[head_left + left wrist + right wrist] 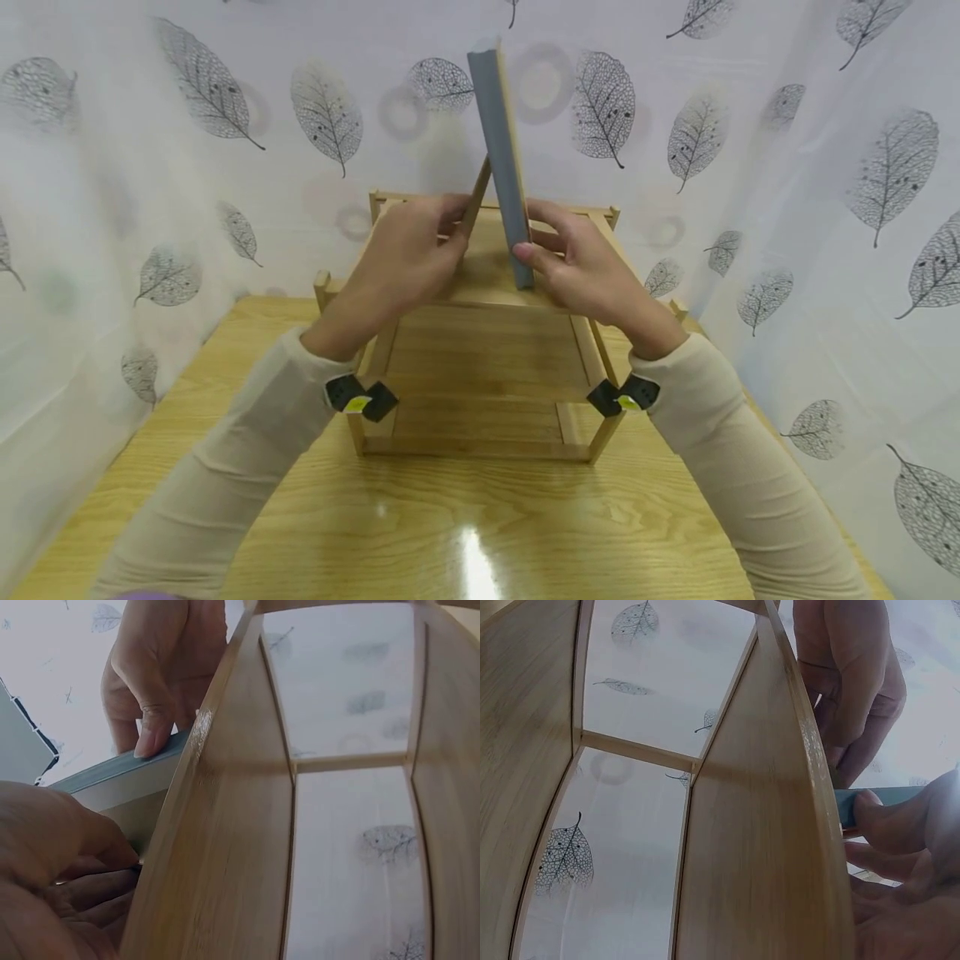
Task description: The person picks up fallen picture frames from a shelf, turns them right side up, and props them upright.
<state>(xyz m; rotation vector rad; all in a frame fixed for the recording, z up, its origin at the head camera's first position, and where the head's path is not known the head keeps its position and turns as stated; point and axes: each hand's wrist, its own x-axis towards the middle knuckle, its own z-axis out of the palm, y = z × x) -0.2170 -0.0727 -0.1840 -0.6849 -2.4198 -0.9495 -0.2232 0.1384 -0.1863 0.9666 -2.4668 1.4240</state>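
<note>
A grey-blue book (498,142) stands on end, spine toward me and leaning left, on the top board of a wooden shelf rack (480,287). My right hand (588,258) grips its lower part, thumb on the spine and fingers along the right side. Left of the book, a thin brown panel (477,198) slants up against it; my left hand (412,250) holds this between thumb and fingers. The left wrist view shows the book's spine (120,769) above the rack's edge. In the right wrist view the right thumb (885,821) presses the book; the panel's lower end is hidden.
The rack stands on a wood-grain table (472,517), with a lower shelf board (480,421) under the top one. Posts (322,287) rise at its corners. A white curtain (787,208) with leaf prints hangs behind and at both sides.
</note>
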